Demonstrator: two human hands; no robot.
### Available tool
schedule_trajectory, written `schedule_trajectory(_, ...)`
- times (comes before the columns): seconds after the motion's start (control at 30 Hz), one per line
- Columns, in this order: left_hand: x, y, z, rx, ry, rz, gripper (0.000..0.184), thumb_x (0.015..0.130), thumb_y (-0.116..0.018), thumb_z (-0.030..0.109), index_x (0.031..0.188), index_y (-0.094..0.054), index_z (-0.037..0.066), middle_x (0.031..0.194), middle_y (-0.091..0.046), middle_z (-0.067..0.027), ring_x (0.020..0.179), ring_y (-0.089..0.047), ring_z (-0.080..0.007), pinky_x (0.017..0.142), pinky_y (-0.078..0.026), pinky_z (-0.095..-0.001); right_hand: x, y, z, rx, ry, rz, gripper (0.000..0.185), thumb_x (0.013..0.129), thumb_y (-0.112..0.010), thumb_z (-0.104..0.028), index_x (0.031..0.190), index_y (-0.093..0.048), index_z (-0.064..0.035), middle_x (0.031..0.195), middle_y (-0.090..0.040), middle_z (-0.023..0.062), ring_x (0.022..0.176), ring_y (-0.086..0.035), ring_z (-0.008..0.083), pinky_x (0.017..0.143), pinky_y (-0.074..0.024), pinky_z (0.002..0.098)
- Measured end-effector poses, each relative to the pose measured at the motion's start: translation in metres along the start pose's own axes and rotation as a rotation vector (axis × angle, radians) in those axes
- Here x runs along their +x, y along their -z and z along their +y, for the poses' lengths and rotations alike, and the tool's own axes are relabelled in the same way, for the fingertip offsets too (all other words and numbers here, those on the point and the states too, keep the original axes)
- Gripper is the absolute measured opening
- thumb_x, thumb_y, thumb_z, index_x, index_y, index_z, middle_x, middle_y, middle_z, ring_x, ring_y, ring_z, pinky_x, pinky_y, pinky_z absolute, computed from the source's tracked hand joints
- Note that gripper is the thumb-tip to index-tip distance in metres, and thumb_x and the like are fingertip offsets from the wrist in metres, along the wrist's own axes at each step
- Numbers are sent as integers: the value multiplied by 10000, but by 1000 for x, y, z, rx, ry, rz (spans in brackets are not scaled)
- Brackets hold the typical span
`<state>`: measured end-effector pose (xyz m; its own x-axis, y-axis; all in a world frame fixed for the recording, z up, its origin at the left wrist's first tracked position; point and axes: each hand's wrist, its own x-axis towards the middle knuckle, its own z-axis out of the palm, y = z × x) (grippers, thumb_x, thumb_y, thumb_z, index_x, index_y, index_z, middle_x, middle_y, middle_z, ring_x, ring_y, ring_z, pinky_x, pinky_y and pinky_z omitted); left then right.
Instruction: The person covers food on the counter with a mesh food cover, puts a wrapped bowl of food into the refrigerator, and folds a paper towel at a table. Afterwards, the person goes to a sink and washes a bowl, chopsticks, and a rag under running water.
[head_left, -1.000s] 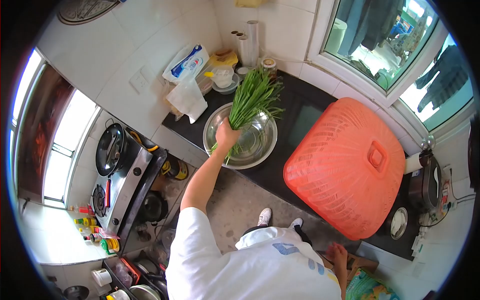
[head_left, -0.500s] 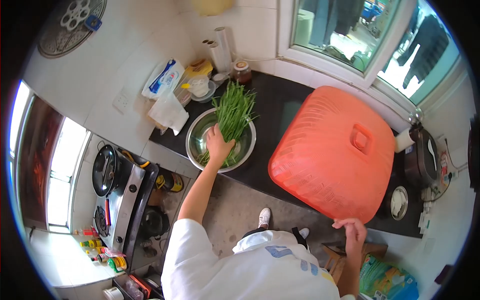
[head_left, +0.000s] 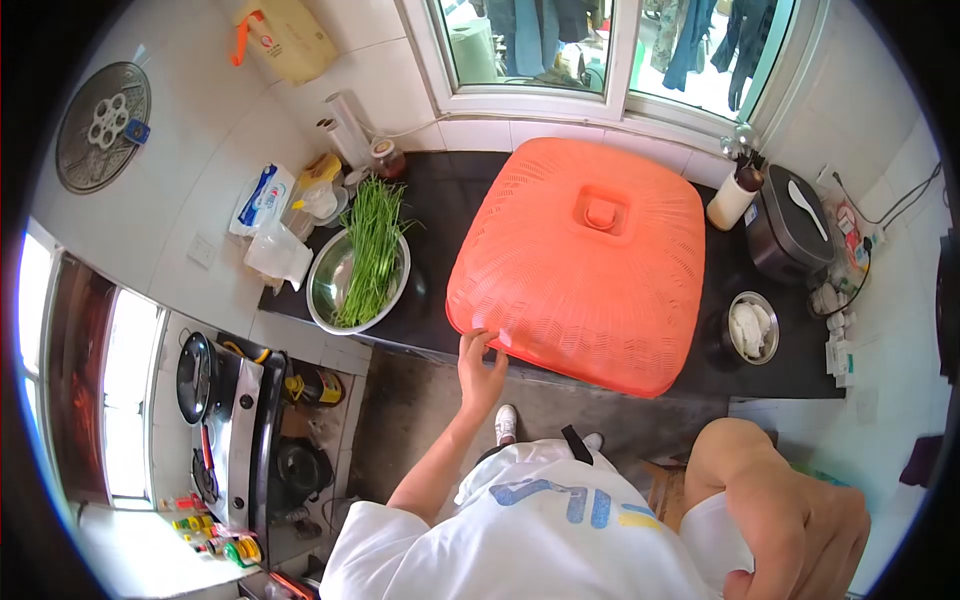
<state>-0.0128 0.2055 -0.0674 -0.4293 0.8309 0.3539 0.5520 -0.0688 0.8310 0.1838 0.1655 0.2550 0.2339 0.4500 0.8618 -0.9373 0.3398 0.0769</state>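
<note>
Left hand (head_left: 482, 378): moved from greens (head_left: 372, 255) onto cover (head_left: 580, 270), eight o'clock; grip, I can't tell;
Right hand (head_left: 815, 535): four o'clock; fingers unclear

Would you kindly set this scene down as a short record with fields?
Left hand: fingers touching the near edge of the orange-red cover, left of its middle
Right hand: close to the camera; nothing visible in it
Cover: on the black counter
Greens: in a metal bowl, ends reaching past its rim
Metal bowl: on the counter, left of the cover
Right of cover: a small bowl with white contents
</note>
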Motion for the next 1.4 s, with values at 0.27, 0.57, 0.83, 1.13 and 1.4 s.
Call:
schedule_trajectory(0.27, -4, 5, 42, 99, -69, 46, 220, 676, -583, -36, 896, -582, -18, 992, -524, -142, 843, -558, -255, 663, -483, -288, 27, 24, -52, 124, -12, -120, 484, 801, -463, -9, 394, -266, -180, 378, -346, -40, 388, -490, 66, 494, -437, 129)
schedule_trajectory(0.57, 67, 77, 29, 149, -144, 151, 176, 699, -568, -54, 870, -578, -16, 963, -537, -121, 813, -567, -217, 679, -482, -259, 43, 48, -51, 235, -314, -240, 476, 832, -440, -39, 399, -296, -173, 395, -368, -34, 383, -487, 78, 572, -487, 173)
schedule_trajectory(0.83, 210, 154, -54, 116, -101, 237, 244, 707, -557, -64, 943, -579, -8, 925, -543, -109, 752, -585, -168, 606, -485, -246, 8, 127, 67, -102, -416, -550, 385, 838, -500, -200, 478, -465, -64, 471, -494, 29, 422, -503, 142, 619, -483, 366)
schedule_trajectory(1.13, 446, 241, -201, 112, -168, 352, 257, 717, -555, 7, 971, -590, 24, 909, -588, -108, 702, -597, -185, 625, -478, -289, -128, 171, 169, -803, -966, -66, 347, 873, -506, -293, 666, -529, -15, 519, -502, 60, 450, -486, 140, 671, -494, 413)
schedule_trajectory(1.4, 562, 203, -197, -846, 285, 174, 320, 815, -484, 20, 1134, -473, 1, 1029, -539, -110, 866, -571, -216, 738, -492, -322, -104, 142, 203, -1098, -1191, 108, 290, 899, -442, -209, 754, -532, 25, 610, -509, 83, 540, -492, 152, 550, -439, 295)
